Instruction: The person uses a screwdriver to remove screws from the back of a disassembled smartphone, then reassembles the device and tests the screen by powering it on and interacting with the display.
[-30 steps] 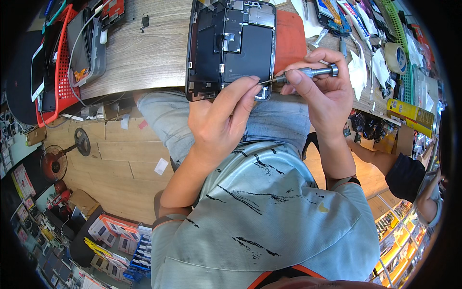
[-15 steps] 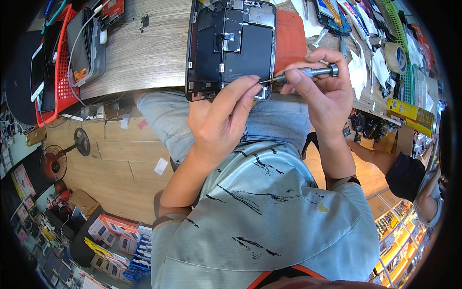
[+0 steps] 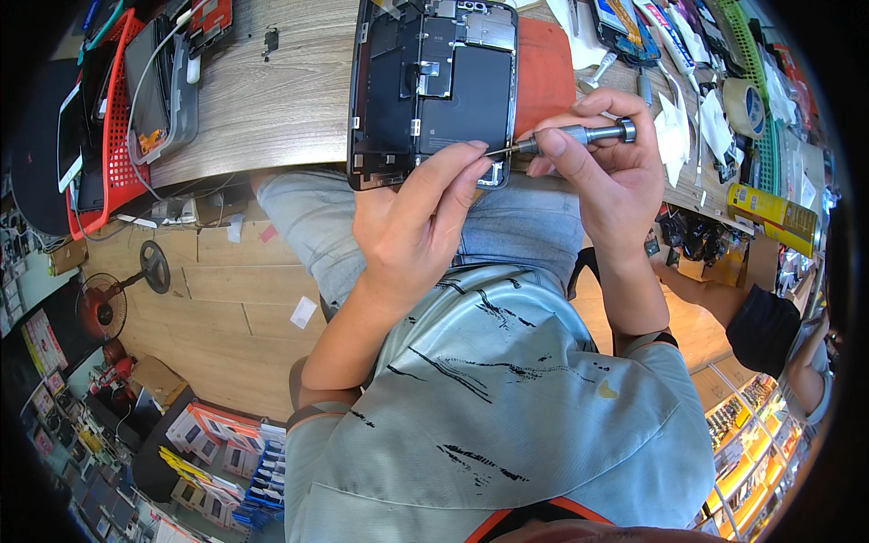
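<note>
An opened smartphone (image 3: 466, 104) lies at the table's front edge, its battery and inner parts exposed. My right hand (image 3: 625, 176) grips a grey precision screwdriver (image 3: 588, 135) by its handle, the thin shaft pointing left across the phone's lower right part. My left hand (image 3: 407, 217) is at the phone's lower edge, thumb and forefinger pinched together at the screwdriver's tip. Whether they hold the tip itself or a tiny part is hidden. Partly under the phone's right side is an orange-red pad (image 3: 546, 72).
On the left stands a red basket (image 3: 118, 172) with phones and a cable. At the right lie a tape roll (image 3: 743, 108), a yellow can (image 3: 771, 219), tools and paper scraps. A person's arm (image 3: 701, 294) shows at the right. A fan (image 3: 100, 306) stands on the floor.
The phone has shifted very slightly to the left. Both hands and the screwdriver keep nearly the same position.
</note>
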The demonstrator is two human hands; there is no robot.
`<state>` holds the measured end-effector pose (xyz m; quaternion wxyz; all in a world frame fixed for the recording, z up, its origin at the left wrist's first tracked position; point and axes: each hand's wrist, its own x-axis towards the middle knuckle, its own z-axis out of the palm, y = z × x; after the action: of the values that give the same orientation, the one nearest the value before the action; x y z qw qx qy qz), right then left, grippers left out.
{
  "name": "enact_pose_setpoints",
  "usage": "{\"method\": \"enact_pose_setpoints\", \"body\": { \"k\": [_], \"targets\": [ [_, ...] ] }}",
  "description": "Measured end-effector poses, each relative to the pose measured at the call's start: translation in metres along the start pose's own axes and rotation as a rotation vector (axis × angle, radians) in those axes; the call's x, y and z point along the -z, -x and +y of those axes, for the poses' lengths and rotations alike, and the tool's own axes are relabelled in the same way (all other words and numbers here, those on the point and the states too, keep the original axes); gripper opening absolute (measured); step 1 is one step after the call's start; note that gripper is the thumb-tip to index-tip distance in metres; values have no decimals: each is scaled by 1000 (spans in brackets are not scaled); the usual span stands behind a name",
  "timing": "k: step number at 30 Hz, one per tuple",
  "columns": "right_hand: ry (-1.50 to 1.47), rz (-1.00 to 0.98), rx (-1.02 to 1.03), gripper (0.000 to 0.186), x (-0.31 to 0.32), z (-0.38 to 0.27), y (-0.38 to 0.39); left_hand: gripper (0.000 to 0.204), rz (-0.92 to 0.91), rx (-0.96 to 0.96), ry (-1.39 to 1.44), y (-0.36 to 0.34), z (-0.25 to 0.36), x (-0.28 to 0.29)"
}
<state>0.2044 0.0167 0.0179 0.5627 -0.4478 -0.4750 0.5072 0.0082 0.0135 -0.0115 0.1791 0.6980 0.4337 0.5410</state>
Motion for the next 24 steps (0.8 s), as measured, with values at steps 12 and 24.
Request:
{"method": "enact_pose_setpoints", "body": {
  "k": [12,24],
  "targets": [
    [-39,29,30,41,1,-9,-7,21,9,-39,-25,-2,0,1],
    [185,66,224,34,-25,-17,-68,16,8,40,13,4,0,-1]
  ]
}}
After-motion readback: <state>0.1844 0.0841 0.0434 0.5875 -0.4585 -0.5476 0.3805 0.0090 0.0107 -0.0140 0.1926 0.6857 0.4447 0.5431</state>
